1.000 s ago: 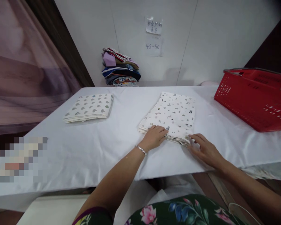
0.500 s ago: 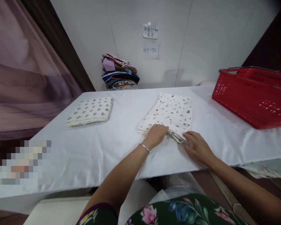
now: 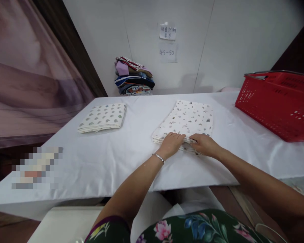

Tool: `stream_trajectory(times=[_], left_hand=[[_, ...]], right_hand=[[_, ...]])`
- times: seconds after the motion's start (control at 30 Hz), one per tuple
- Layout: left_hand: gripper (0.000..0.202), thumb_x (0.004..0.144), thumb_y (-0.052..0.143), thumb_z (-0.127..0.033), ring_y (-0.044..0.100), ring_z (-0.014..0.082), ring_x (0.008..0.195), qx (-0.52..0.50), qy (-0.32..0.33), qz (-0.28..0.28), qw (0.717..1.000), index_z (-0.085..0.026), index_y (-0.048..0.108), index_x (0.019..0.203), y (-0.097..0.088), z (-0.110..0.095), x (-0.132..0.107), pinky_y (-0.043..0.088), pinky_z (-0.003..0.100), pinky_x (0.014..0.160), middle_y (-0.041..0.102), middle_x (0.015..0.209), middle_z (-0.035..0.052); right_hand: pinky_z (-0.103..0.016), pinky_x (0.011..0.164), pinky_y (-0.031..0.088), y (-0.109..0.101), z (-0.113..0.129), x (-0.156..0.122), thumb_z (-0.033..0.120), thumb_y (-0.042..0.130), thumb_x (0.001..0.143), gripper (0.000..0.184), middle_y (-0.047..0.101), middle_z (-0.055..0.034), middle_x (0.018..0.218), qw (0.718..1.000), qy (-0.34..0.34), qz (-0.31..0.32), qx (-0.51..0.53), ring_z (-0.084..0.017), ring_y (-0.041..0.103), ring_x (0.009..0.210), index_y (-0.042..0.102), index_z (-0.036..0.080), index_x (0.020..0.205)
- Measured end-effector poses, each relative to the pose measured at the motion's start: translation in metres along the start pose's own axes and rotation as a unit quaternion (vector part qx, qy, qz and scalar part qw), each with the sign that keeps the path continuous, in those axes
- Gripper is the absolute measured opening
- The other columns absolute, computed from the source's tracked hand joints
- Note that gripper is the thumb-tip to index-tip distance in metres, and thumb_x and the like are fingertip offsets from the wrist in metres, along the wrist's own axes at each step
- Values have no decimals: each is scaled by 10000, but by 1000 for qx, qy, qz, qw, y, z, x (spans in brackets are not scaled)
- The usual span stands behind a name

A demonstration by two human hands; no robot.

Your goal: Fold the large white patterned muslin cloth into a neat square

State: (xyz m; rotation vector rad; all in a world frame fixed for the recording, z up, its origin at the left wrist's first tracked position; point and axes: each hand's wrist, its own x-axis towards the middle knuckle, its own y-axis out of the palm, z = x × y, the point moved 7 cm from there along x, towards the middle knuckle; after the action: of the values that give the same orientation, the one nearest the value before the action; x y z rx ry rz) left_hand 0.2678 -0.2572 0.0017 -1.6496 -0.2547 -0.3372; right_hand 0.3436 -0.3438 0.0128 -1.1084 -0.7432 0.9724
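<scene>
A folded white cloth with small dark prints (image 3: 190, 119) lies on the white-covered table (image 3: 131, 158) in front of me. My left hand (image 3: 171, 144), with a silver bracelet on its wrist, rests on the cloth's near edge with its fingers curled over it. My right hand (image 3: 205, 145) lies beside it on the same near edge, fingers bent onto the layered fabric. The two hands nearly touch. Whether either hand grips the layers or only presses on them does not show.
A second folded cloth with grey-green spots (image 3: 102, 117) lies at the table's left. A red plastic basket (image 3: 278, 108) stands at the right. A stack of folded coloured fabrics (image 3: 133, 77) sits against the white back wall under two paper notes (image 3: 167, 42).
My right hand has slid left along the cloth's near edge from its right corner until it is next to my left hand. My left hand has stayed put.
</scene>
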Motion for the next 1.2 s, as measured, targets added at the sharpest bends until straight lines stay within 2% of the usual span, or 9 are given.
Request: stream_trajectory(times=[0.17,0.33,0.4,0.47,0.53,0.63,0.73,0.93,1.2], left_hand=[[314,861,514,-305,521,183,993,-53,18,4,998,-195,485,1154,2,3,-11,369,321,852,596,1067,44],[337,826,554,-392,503,186,1019,-74,8,-7,997,-202,525,1104,-3,14,-23,362,338,888,591,1073,44],[307,836,529,-414,503,187,1023,-67,-54,-35,996,-204,550,1059,-9,35,-28,366,345,890,593,1067,50],[260,860,490,-376,508,193,1013,-48,-174,-78,981,-194,570,1027,-19,70,-37,383,347,867,595,1058,63],[251,866,467,-345,530,195,961,-46,-309,-103,944,-177,590,1005,-26,106,-53,406,333,816,607,1022,75],[287,865,443,-399,568,177,812,-100,-442,-63,889,-184,633,874,-21,138,-74,419,287,693,645,894,57],[363,876,391,-448,574,158,726,-143,-481,-22,864,-203,629,753,-13,142,-82,391,257,609,660,788,33],[418,820,409,-563,597,180,773,-160,-504,27,848,-208,614,743,-5,135,-78,394,258,609,670,797,41],[249,747,527,-428,604,192,813,-156,-493,83,852,-194,582,812,-5,136,-65,416,256,591,666,899,56]], right_hand=[[-281,662,407,1,-4,-8,267,458,802,221,653,-17,857,994,-30,46,97,-169,565,743,640,228,920],[-302,702,452,0,-30,-20,372,469,823,269,654,-38,931,978,25,9,206,-188,580,805,634,208,957],[-321,725,458,6,-32,-24,409,467,831,279,649,-44,946,978,5,26,207,-199,579,830,636,215,940],[-328,744,456,12,-30,-27,423,450,846,278,642,-41,947,978,-31,44,199,-198,575,843,636,231,922],[-331,744,454,16,-29,-28,426,427,861,280,634,-43,941,980,-50,48,184,-199,571,846,632,241,909],[-352,746,458,21,-30,-28,444,407,866,297,628,-57,949,983,-54,49,169,-217,566,855,628,252,909],[-376,768,460,24,-32,-27,463,406,862,309,628,-68,982,983,-49,51,168,-239,564,873,628,262,939],[-375,762,467,21,-29,-26,478,395,871,314,634,-55,1002,983,-33,51,174,-235,570,871,622,276,952],[-340,664,491,19,-18,-11,496,445,836,307,659,-41,965,983,-26,38,177,-222,601,803,651,284,915]])
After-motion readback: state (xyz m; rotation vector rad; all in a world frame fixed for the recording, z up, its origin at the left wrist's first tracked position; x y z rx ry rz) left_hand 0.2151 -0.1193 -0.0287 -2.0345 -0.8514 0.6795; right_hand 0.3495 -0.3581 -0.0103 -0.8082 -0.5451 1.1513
